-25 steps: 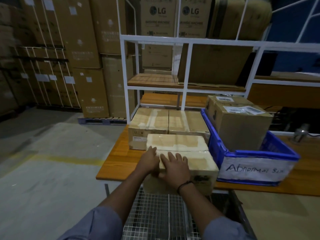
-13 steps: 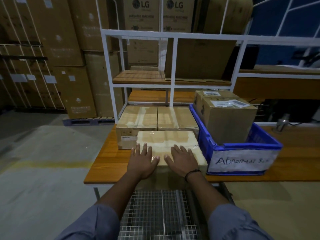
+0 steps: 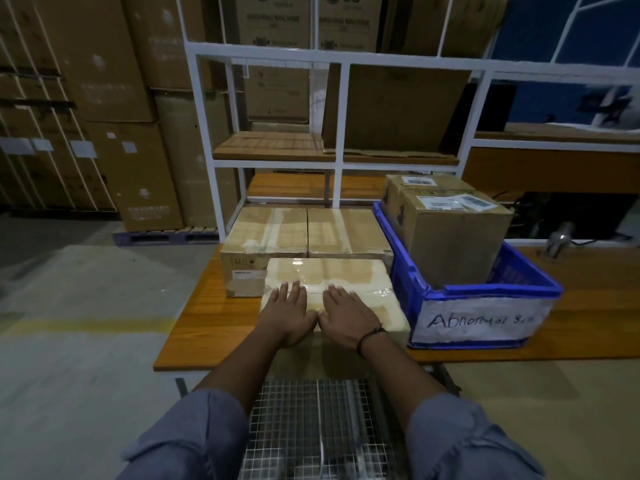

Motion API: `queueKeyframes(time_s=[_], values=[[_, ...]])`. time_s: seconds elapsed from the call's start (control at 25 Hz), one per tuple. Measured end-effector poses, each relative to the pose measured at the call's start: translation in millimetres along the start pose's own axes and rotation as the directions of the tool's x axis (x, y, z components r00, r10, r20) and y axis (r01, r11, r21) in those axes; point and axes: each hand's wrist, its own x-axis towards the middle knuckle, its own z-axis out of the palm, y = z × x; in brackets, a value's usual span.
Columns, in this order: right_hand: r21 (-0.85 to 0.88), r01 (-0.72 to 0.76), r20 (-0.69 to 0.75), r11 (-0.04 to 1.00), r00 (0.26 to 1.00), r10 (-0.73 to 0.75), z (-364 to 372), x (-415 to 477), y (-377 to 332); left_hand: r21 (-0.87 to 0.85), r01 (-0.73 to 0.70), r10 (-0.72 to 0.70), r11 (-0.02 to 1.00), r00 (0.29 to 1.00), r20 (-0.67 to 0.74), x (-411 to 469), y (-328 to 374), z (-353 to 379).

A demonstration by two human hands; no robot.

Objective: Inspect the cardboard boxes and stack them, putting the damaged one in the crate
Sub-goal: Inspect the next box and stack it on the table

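Left hand, right hand flat on taped box.

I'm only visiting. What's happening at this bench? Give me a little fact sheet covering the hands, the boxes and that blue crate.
left hand: flat, fingers straight, on top of the tape-wrapped cardboard box
right hand: flat on the same box, beside the left
box position: near edge of the orange wooden table
behind it: two taped cardboard boxes side by side
blue plastic crate: right of the front box, handwritten label starting "Abnormal"
crate contents: two brown labelled cardboard boxes
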Motion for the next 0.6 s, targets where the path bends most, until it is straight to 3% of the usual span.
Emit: queueKeyframes(time_s=[0.36, 0.6], values=[[0.081, 0.050, 0.054, 0.996, 0.997, -0.054, 3.6, 2.9, 17.4, 0.018, -0.005, 0.005, 1.000, 1.000, 0.007, 1.0, -0.9, 7.8], [0.070, 0.005, -0.068, 0.998, 0.998, -0.001, 6.6, -3.5, 12.7, 0.008, -0.004, 0.004, 1.000, 1.000, -0.026, -0.4, 0.1, 7.2]])
